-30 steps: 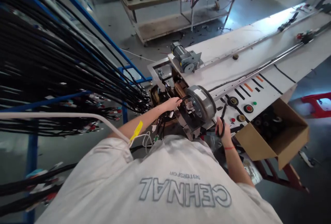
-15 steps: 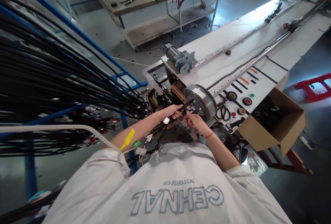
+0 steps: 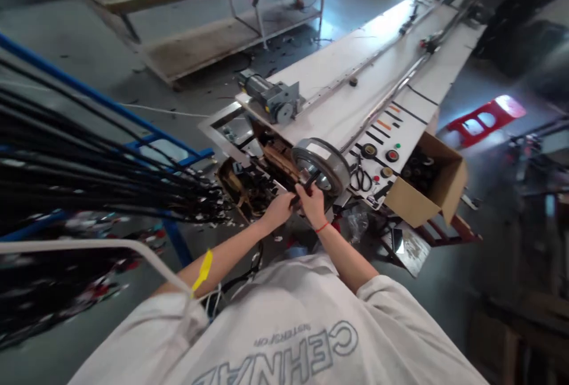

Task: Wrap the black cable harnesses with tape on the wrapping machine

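Observation:
A dark cable bundle [image 3: 310, 183] comes out through the grey ring-shaped wheel [image 3: 342, 170] at the near end of the long white bench. My right hand [image 3: 315, 206], with a red string at the wrist, is closed around this bundle just in front of the wheel. Right beside it, my left hand [image 3: 279, 210] grips the same bundle a little lower and to the left. The fingers of both hands are partly hidden and slightly blurred. A yellow tag [image 3: 203, 272] hangs by my left forearm.
A grey motor [image 3: 267, 93] sits at the bench's [image 3: 329, 98] left corner. Scissors [image 3: 362, 177], tape rolls [image 3: 368, 151] and an open cardboard box [image 3: 411, 204] are to the right. Many black cables [image 3: 102, 154] hang over a blue frame [image 3: 146, 139] at left.
The view has swung to the right. My right hand, earlier pointing its fingers toward the cable, has closed around it beside my left hand. White connectors that hung below my left hand are largely out of sight.

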Available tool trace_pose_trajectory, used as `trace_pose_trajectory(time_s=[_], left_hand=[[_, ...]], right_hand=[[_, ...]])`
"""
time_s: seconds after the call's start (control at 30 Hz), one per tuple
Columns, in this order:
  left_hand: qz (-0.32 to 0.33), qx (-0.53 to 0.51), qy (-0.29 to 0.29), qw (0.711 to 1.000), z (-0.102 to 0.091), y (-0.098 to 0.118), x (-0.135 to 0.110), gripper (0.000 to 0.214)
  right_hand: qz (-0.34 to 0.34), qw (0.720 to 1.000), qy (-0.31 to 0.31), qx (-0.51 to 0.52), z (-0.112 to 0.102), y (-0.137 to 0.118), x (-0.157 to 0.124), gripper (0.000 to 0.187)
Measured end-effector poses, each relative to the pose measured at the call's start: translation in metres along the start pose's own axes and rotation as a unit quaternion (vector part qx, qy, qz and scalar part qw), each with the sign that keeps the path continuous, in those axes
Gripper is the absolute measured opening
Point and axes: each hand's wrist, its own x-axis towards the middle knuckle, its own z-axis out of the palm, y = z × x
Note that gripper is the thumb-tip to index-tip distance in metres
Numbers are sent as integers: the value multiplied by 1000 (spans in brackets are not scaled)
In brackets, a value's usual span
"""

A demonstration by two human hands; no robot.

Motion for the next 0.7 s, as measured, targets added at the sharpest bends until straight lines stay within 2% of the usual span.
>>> trace_pose_trajectory(time_s=[0.07,0.13,0.2,0.27,0.33,0.43,0.5,0.57,0.63,0.7], left_hand=[[23,-76,-11,997,16,-8,-17,20],[29,-102,-32,994,31,-22,-35,22],[45,-92,-69,992,42,-38,-48,20],[64,-82,-117,988,44,-53,-51,28],[59,-113,-159,979,37,-61,-41,36],[2,-269,-162,950,18,-45,-2,38],[-54,-376,-141,914,7,-18,32,38],[-114,-421,-133,890,4,11,62,34],[-157,-407,-135,889,6,32,77,32],[-153,-375,-150,902,9,36,70,38]], right_hand=[[17,993,-6,114,-6,-1,-4,30],[13,971,-35,237,-19,-7,-5,26],[8,958,-84,275,-33,-11,-5,31],[11,970,-141,198,-41,-9,-7,39],[1,979,-196,63,-41,-2,-9,38],[-52,955,-262,-129,-27,21,-17,28],[-91,917,-315,-227,-11,44,-25,22],[-109,864,-365,-330,8,74,-35,24],[-70,803,-394,-442,23,102,-42,38],[-9,751,-408,-519,26,120,-44,52]])
